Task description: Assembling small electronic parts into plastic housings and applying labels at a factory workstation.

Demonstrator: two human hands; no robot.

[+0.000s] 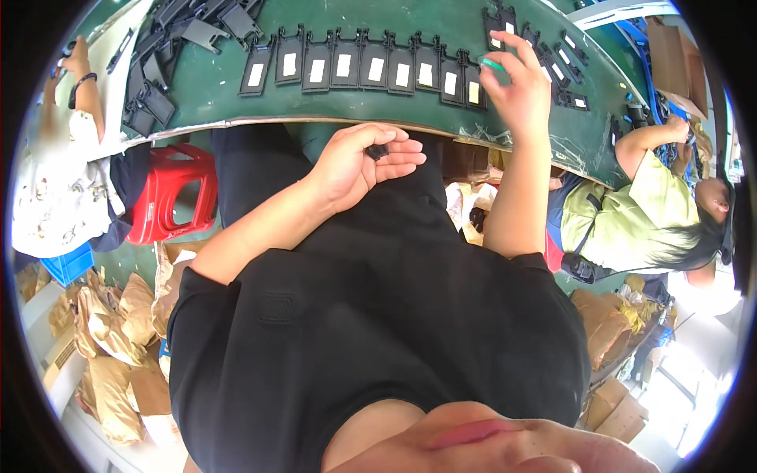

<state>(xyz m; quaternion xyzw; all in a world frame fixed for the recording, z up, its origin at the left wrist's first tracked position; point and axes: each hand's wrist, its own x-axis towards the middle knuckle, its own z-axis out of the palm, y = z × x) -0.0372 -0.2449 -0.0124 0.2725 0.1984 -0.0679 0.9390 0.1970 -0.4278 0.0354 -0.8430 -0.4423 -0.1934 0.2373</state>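
Observation:
My left hand is cupped, palm up, just in front of the table edge, with small black parts lying in it under the thumb. Above the right end of a row of flat black plastic plates, my right hand has thumb and forefinger drawn together on a small green piece; its kind is not clear. Each plate in the row carries a white rectangle and has hinge-like lugs at its far end. The rightmost plate lies nearest my right hand.
More black plates lie beyond my right hand, and a loose pile of black parts covers the left of the green table. A red stool stands at left. One co-worker sits right, another left.

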